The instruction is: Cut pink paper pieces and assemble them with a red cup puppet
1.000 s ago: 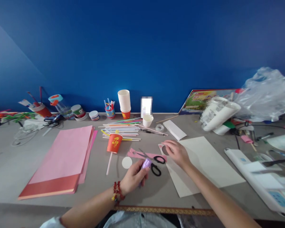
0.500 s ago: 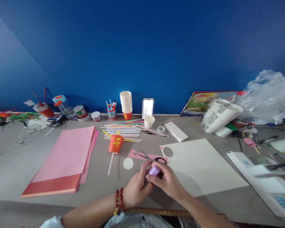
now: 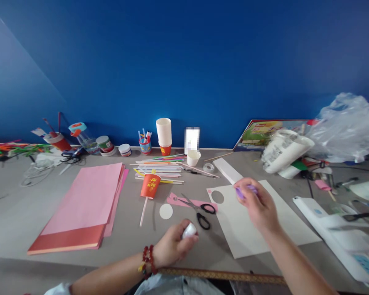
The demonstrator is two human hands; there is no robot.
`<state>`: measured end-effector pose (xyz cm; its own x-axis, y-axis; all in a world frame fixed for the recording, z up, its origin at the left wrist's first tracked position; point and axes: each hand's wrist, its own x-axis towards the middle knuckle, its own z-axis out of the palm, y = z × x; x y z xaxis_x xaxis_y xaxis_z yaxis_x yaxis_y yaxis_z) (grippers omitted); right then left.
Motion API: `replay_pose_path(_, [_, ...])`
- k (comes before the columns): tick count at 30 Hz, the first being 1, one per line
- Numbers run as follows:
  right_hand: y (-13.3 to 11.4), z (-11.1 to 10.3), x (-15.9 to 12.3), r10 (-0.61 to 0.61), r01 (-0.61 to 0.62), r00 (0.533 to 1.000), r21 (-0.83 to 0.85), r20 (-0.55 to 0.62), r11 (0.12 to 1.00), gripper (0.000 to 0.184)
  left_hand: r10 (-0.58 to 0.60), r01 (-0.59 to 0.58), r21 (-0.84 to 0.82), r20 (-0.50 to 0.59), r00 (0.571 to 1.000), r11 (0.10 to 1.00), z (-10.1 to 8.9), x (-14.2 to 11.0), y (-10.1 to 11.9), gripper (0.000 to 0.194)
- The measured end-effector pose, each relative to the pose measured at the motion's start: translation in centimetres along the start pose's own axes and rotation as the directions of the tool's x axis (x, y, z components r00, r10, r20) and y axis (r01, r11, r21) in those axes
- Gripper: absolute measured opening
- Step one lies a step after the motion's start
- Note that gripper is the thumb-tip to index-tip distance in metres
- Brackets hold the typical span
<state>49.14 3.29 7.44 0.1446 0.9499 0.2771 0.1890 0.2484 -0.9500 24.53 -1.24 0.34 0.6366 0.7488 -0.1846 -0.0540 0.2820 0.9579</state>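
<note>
My left hand (image 3: 175, 242) is closed around a small white object (image 3: 189, 231), low over the near part of the table. Its exact kind is mostly hidden by my fingers. Off to the right, my right hand (image 3: 261, 205) pinches a small purple piece (image 3: 246, 191) above the white paper sheet (image 3: 252, 233), which has a round hole near its corner. Scissors (image 3: 199, 213) with black handles lie open between my hands, over a pink paper strip (image 3: 180, 200). A white paper disc (image 3: 166, 211) rests left of them, near a red cup (image 3: 150, 186) with a straw attached.
Pink and red paper sheets (image 3: 86, 200) are stacked on the left. Straws (image 3: 161, 170), a tape roll (image 3: 208, 167), a white cup (image 3: 193, 158) and stacked paper cups (image 3: 164, 132) stand or lie toward the wall. A white power strip (image 3: 332, 233) runs along the right.
My hands, which were together around the purple piece, have parted. My right hand has moved right and up with it; the white object now shows in my left hand.
</note>
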Motion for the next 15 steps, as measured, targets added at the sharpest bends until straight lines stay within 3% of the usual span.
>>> replay_pose_path(4, [1.2, 1.4, 0.6, 0.134, -0.152, 0.962, 0.063, 0.236, 0.986, 0.027, 0.136, -0.140, -0.047, -0.075, 0.988, 0.989, -0.3, 0.7, 1.3, 0.035])
replay_pose_path(9, [2.6, 3.7, -0.2, 0.234, -0.275, 0.929, 0.111, 0.287, 0.955, 0.026, 0.256, -0.267, -0.070, -0.135, 0.957, 0.961, -0.4, 1.6, 2.0, 0.032])
replay_pose_path(15, [3.1, 3.7, -0.4, 0.336, -0.383, 0.881, 0.088, 0.333, 0.919, 0.036, 0.326, -0.331, 0.006, -0.206, 0.923, 0.943, -0.6, 2.1, 1.9, 0.032])
